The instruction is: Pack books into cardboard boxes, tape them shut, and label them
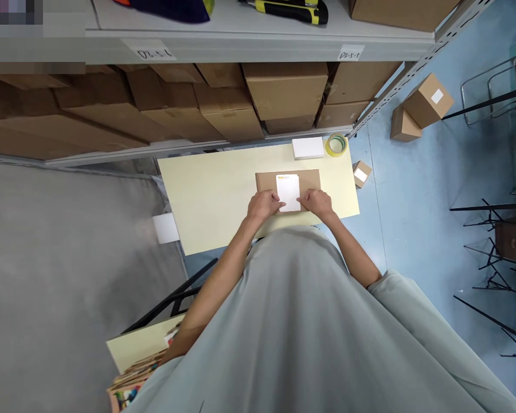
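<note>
Brown cardboard makes the flat package (264,182), which in the head view lies on the pale yellow table (215,195), close to its near edge and just in front of the person. On top of the package is a white label (288,192) with small yellow print near its upper left corner.

The left hand (264,205) is curled, and its thumb reaches the lower left edge of the label. The right hand (317,202) is curled also, with its fingertips at the right edge. Whether each grip pinches the paper or only presses it down, and how far it is closed, I cannot tell from this height.

As I judge it, the greater part is done: the label is placed over the package, rather straight. What seems left is the fixing of its lower part, where the hands are; I cannot see whether it is stuck everywhere.

Behind the package, well apart from the hands, a white box (307,149) and a roll of tape (336,153) stand beside each other. On the blue floor, a small carton (358,179) carries a white label too.
</note>
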`<control>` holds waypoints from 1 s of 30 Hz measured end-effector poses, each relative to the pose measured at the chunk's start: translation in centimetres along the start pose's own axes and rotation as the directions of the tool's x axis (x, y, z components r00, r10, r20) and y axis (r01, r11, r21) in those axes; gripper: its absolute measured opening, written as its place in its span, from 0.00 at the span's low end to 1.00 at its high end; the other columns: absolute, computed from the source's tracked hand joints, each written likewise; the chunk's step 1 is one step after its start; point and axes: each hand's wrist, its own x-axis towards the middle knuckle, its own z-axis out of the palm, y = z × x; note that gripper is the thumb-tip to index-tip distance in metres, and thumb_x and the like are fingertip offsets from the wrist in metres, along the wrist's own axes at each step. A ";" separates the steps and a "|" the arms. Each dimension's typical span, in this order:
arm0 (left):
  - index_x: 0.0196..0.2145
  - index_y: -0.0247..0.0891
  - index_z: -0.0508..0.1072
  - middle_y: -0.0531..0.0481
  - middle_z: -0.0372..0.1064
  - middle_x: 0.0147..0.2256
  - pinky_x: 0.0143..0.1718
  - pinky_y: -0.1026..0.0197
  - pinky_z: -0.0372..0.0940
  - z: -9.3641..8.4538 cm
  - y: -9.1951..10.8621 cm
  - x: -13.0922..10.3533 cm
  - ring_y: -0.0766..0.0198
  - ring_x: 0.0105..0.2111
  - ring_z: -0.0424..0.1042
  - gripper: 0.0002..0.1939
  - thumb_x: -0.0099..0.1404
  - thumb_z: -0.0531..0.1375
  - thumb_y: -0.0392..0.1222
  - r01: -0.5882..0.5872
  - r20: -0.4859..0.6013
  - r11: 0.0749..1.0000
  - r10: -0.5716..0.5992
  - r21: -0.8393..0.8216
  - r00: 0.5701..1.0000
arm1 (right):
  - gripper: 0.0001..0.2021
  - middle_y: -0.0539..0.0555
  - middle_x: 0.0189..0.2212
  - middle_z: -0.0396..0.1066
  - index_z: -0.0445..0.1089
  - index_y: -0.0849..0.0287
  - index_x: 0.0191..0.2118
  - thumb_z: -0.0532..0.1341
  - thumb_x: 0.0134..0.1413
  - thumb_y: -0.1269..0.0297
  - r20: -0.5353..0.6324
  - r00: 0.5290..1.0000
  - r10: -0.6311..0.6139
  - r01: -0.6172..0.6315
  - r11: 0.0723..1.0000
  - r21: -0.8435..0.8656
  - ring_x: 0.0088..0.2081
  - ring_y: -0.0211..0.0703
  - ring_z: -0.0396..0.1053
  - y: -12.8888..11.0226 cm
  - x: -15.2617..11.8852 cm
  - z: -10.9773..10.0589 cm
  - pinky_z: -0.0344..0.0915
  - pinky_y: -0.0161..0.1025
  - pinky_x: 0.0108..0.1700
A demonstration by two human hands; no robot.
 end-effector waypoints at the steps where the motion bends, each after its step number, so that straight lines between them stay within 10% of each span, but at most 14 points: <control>1: 0.29 0.45 0.78 0.49 0.83 0.36 0.42 0.55 0.69 -0.3 0.0 0.4 0.52 0.40 0.80 0.13 0.65 0.73 0.52 0.023 -0.004 1.000 -0.023 -0.009 1.000 | 0.17 0.58 0.40 0.84 0.77 0.54 0.36 0.65 0.74 0.48 0.009 1.000 0.014 -0.015 1.000 0.015 0.46 0.54 0.80 -0.2 0.5 -0.3 0.72 0.44 0.49; 11: 0.26 0.39 0.81 0.38 0.84 0.31 0.32 0.59 0.75 -2.9 1.3 4.7 0.54 0.29 0.83 0.37 0.79 0.51 0.68 0.321 0.328 0.920 -0.239 -0.225 0.914 | 0.38 0.61 0.26 0.82 0.78 0.57 0.31 0.45 0.79 0.35 0.236 0.962 0.138 -0.187 0.962 0.200 0.34 0.53 0.83 -1.9 4.1 -3.0 0.73 0.48 0.57; 19: 0.27 0.34 0.81 0.30 0.84 0.32 0.30 0.59 0.76 -2.9 1.0 5.1 0.53 0.30 0.84 0.42 0.79 0.48 0.71 0.319 0.359 0.911 -0.215 -0.262 0.908 | 0.47 0.62 0.20 0.78 0.80 0.61 0.28 0.37 0.79 0.33 0.455 0.881 0.129 -0.251 0.943 0.217 0.29 0.50 0.83 -1.9 5.9 -4.0 0.75 0.41 0.46; 25: 0.24 0.37 0.82 0.39 0.86 0.34 0.35 0.60 0.77 -2.6 -0.5 4.1 0.59 0.30 0.82 0.24 0.57 0.77 0.62 0.167 0.340 0.954 -0.075 -0.250 0.937 | 0.28 0.56 0.26 0.83 0.78 0.57 0.26 0.64 0.73 0.41 0.318 0.948 -0.007 -0.019 0.997 0.079 0.34 0.45 0.83 -1.0 3.7 -3.6 0.73 0.38 0.49; 30: 0.22 0.39 0.81 0.42 0.85 0.32 0.35 0.59 0.77 -2.6 -1.1 3.7 0.59 0.30 0.81 0.23 0.48 0.81 0.60 0.071 0.338 0.973 0.008 -0.219 0.941 | 0.20 0.56 0.27 0.82 0.78 0.55 0.26 0.74 0.62 0.47 0.259 0.962 -0.089 0.114 0.990 -0.083 0.38 0.52 0.82 -1.1 2.7 -3.2 0.74 0.45 0.50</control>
